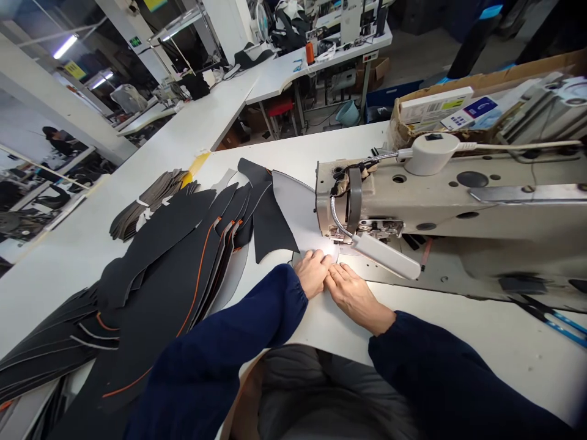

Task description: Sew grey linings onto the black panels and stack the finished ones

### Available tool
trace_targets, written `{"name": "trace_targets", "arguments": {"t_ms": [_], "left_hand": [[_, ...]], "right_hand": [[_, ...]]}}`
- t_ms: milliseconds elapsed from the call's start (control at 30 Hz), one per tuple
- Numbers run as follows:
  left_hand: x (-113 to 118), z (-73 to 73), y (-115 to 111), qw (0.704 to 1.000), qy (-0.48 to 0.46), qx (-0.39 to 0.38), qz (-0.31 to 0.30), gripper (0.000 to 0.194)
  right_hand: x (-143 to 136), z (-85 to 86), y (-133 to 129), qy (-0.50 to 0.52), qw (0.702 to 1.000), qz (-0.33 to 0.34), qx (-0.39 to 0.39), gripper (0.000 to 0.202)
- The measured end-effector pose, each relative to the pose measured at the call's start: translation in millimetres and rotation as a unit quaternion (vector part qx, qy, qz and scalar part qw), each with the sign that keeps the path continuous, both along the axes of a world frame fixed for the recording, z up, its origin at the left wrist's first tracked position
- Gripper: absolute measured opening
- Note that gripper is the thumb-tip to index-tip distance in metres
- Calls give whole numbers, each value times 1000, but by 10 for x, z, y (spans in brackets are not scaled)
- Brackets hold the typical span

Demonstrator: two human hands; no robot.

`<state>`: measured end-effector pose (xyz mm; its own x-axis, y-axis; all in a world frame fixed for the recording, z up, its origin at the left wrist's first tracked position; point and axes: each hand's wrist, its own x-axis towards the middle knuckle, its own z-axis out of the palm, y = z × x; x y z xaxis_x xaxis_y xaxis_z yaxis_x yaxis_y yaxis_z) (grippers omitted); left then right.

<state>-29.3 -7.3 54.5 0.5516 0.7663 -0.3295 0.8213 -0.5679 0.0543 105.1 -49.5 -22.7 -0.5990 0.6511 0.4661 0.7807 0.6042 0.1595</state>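
Observation:
Under the lit needle area of a beige sewing machine (367, 189) lies a light grey fabric piece (296, 201), its near edge under my fingers. My left hand (313, 273) presses on that edge with its fingers bent together. Beside it, almost touching, my right hand (353, 293) rests on the same piece, fingers close together and fairly flat. A black fabric piece (273, 226) adjoins the grey one on its left side. The white lamp (387, 255) shines just above and right of my fingers. The needle itself is too small to make out.
Stacked black pieces with orange edging (183, 275) cover the table's left side, with a smaller bundle (147, 205) behind. Blue-handled scissors (559, 321) lie at the right edge. A cardboard box (504, 85) of supplies stands behind the machine. Farther back, a person (59, 140) sits at the left.

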Motion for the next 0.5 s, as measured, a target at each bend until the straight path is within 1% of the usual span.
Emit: {"name": "trace_targets", "arguments": {"t_ms": [100,233,400,500], "left_hand": [[22,19,-25,1000,0,3,12,46],[18,3,-5,1000,-12,9,19,41],[-18,-98,-19,999,-13,45,1,42],[-10,-163,-70,997,-1,71,-13,36]], "right_hand": [[46,-38,39,10,1000,2,10,33],[86,-57,96,37,999,-2,5,33],[126,-62,116,68,998,1,-9,32],[163,-73,81,62,998,3,-21,31]]}}
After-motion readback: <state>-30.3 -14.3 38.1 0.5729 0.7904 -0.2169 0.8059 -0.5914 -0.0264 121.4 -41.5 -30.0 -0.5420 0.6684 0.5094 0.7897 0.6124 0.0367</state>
